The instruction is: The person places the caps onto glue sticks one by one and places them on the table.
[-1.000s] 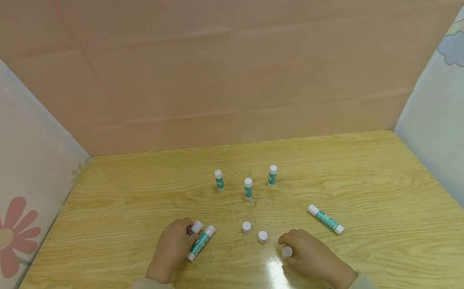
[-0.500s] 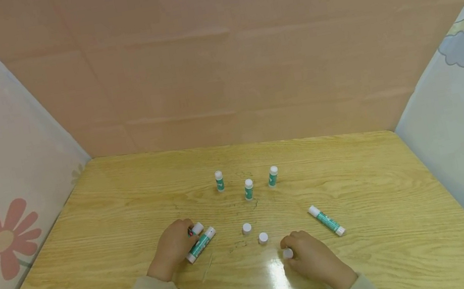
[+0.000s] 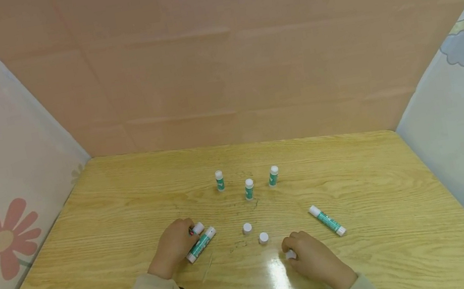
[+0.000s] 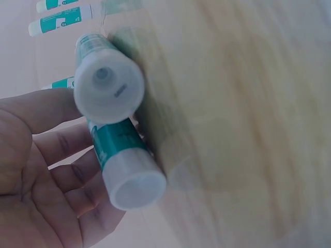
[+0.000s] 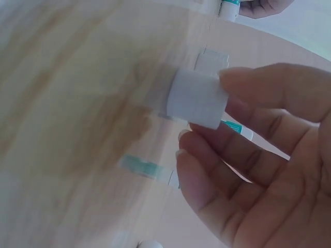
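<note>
Two green-and-white glue sticks lie side by side under my left hand [image 3: 173, 246]: a nearer glue stick [image 3: 201, 244] and a farther glue stick [image 3: 198, 228], the latter partly covered by the fingers. In the left wrist view, the thumb and curled fingers close round the pair from the side, near the white end of one glue stick [image 4: 108, 88] and the hollow white end of the other glue stick [image 4: 132, 178]. My right hand [image 3: 312, 256] pinches a small white cap [image 5: 196, 98] between thumb and fingertips, low at the tabletop.
Two more white caps, a left cap [image 3: 247, 228] and a right cap [image 3: 263, 237], stand between the hands. Farther back, glue sticks stand upright: left [image 3: 219, 181], middle [image 3: 249, 189] and right [image 3: 273, 176]. Another glue stick [image 3: 327, 220] lies beyond my right hand on the wooden table [image 3: 382, 191].
The cap in my right hand has tilted and shifted slightly to the right, with less of its round top showing. My left hand and the glue sticks stay nearly still.
</note>
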